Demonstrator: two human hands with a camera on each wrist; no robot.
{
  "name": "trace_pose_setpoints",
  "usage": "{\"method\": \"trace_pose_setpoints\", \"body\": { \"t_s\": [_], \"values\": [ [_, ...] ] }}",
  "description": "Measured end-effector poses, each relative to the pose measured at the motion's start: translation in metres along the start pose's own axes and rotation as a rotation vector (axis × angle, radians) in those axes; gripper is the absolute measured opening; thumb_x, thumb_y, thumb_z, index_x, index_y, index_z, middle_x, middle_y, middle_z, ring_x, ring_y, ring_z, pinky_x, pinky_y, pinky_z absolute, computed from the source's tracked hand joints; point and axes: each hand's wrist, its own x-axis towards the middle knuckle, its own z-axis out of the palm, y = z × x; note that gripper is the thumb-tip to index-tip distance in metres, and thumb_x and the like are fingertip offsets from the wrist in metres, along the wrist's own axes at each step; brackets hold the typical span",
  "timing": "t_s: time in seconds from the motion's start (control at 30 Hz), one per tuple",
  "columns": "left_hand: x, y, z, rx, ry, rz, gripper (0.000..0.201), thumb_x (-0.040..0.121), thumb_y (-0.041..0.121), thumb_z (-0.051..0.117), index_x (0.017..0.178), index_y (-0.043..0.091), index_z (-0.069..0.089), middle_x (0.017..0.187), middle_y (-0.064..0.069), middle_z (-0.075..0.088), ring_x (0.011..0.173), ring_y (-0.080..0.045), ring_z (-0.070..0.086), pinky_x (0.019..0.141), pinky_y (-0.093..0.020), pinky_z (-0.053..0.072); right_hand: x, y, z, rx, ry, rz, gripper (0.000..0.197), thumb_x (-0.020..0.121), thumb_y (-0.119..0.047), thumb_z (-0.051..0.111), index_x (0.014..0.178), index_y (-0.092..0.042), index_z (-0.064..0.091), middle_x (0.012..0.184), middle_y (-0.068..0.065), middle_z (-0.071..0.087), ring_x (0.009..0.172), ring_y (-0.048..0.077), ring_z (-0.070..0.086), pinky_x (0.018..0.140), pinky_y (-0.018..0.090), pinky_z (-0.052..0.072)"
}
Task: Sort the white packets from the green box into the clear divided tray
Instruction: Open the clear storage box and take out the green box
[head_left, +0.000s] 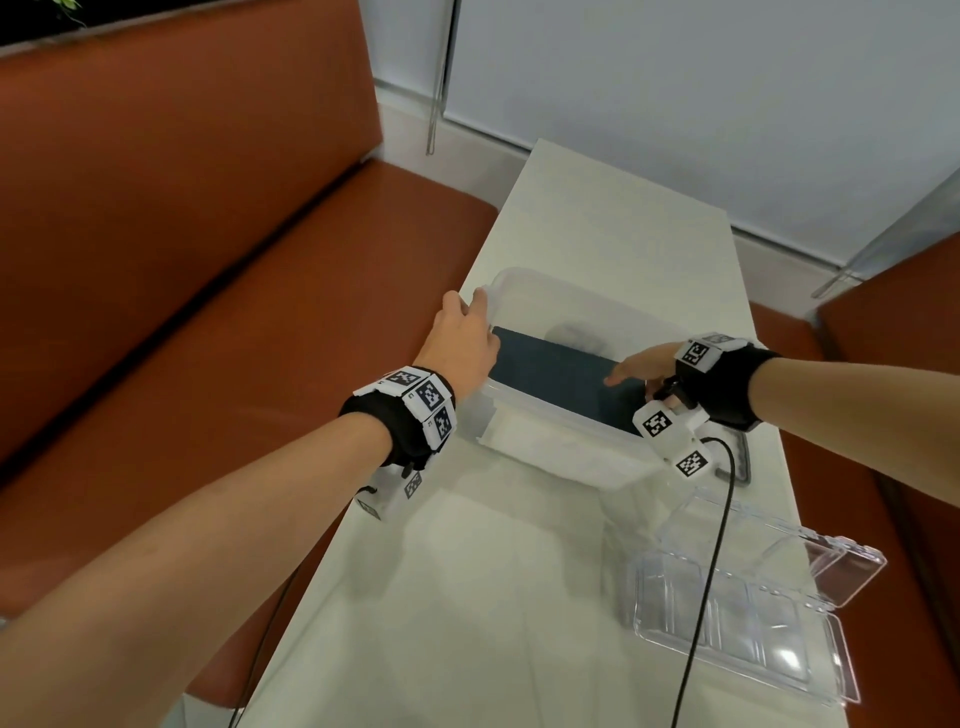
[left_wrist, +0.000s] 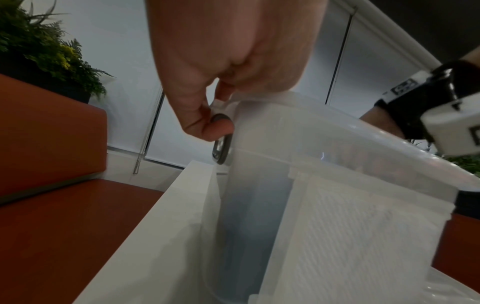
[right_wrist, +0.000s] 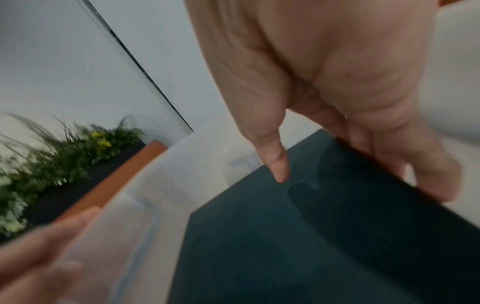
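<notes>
Left hand is gripping the translucent plastic bin, right hand clasping its flat dark-green box; clear divided tray is showing no packets.

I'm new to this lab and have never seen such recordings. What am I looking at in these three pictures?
No machine here: a person works with bare hands, wearing one camera on the head and one on each wrist. The wide picture is the head view; the two close ones look along each hand. On the white table stands a translucent bin with the green box inside. The left hand grips the bin's rim; the right hand holds the box's edge, thumb on top. Nearer, to the right, the clear divided tray lies with its lid open. What the box holds cannot be seen.
</notes>
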Motion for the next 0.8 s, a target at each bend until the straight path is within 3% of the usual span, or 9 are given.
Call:
{"method": "trace_pose_setpoints", "body": {
  "t_s": [0.1,0.17,0.23,0.27,0.33,0.47,0.57,0.7,0.8],
  "values": [
    [0.000,0.000,0.002,0.020,0.014,-0.009,0.052,0.101,0.020,0.043,0.148,0.010,0.023,0.127,-0.016,0.037,0.100,-0.026,0.053,0.094,-0.035,0.048,-0.008,-0.004,-0.012,0.032,0.045,-0.056,0.025,0.089,-0.030,0.065,0.079,-0.015,0.048,0.075,0.004,0.046,0.062,0.018,0.048,0.048,0.025,0.037],
    [0.000,0.001,0.003,0.014,0.024,-0.017,0.052,0.101,0.020,0.042,0.149,0.009,0.023,0.128,-0.016,0.036,0.102,-0.027,0.051,0.095,-0.033,0.047,-0.011,-0.005,-0.020,0.053,0.061,-0.080,0.022,0.089,-0.030,0.063,0.098,-0.013,0.051,0.082,0.005,0.050,0.066,0.019,0.049,0.051,0.024,0.043],
    [0.000,0.001,0.005,0.007,0.032,-0.030,0.053,0.102,0.021,0.042,0.149,0.008,0.022,0.129,-0.016,0.035,0.103,-0.027,0.051,0.095,-0.032,0.046,-0.012,-0.005,-0.025,0.146,0.064,-0.083,0.045,0.087,-0.031,0.065,0.123,-0.011,0.049,0.116,0.013,0.054,0.089,0.026,0.055,0.074,0.032,0.055],
    [0.001,0.002,0.006,0.003,0.038,-0.035,0.053,0.102,0.021,0.041,0.149,0.008,0.022,0.129,-0.016,0.035,0.103,-0.027,0.051,0.094,-0.032,0.045,-0.013,-0.006,-0.026,0.183,0.074,-0.086,0.058,0.085,-0.032,0.067,0.133,-0.010,0.044,0.133,0.014,0.046,0.104,0.030,0.054,0.091,0.038,0.051],
    [0.002,0.002,0.006,-0.002,0.044,-0.038,0.052,0.102,0.021,0.042,0.149,0.008,0.023,0.129,-0.017,0.036,0.103,-0.027,0.052,0.093,-0.032,0.045,-0.020,-0.008,-0.026,0.200,0.111,-0.115,0.076,0.080,-0.039,0.070,0.141,-0.008,0.036,0.144,0.014,0.038,0.121,0.036,0.049,0.103,0.044,0.043],
    [0.007,0.003,0.005,-0.005,0.030,-0.041,0.050,0.101,0.021,0.044,0.147,0.009,0.026,0.128,-0.016,0.037,0.102,-0.025,0.054,0.091,-0.031,0.049,-0.029,-0.006,-0.021,0.370,0.179,-0.165,0.068,0.073,-0.030,0.078,0.126,0.001,0.049,0.129,0.018,0.053,0.104,0.036,0.060,0.093,0.049,0.051],
    [0.012,0.005,0.005,0.009,0.027,-0.044,0.048,0.101,0.020,0.044,0.145,0.007,0.028,0.126,-0.017,0.039,0.100,-0.027,0.055,0.091,-0.035,0.051,-0.038,-0.004,-0.019,0.501,0.177,-0.181,0.067,0.072,-0.026,0.080,0.127,-0.001,0.051,0.126,0.015,0.056,0.110,0.034,0.058,0.091,0.045,0.051],
    [0.019,0.008,0.004,0.004,0.001,-0.054,0.050,0.100,0.020,0.045,0.146,0.008,0.029,0.130,-0.018,0.040,0.103,-0.028,0.055,0.092,-0.035,0.050,-0.061,-0.002,-0.025,0.628,0.283,-0.218,0.073,0.067,-0.026,0.082,0.124,0.003,0.048,0.107,0.014,0.055,0.089,0.030,0.058,0.062,0.034,0.051],
    [0.021,0.008,0.000,-0.013,-0.024,-0.085,0.054,0.100,0.025,0.043,0.149,0.011,0.025,0.137,-0.021,0.037,0.113,-0.035,0.052,0.096,-0.043,0.047,-0.083,0.007,-0.039,0.637,0.361,-0.249,0.079,0.066,-0.028,0.082,0.129,0.001,0.044,0.106,0.013,0.051,0.087,0.030,0.054,0.046,0.030,0.040]
  ]
}}
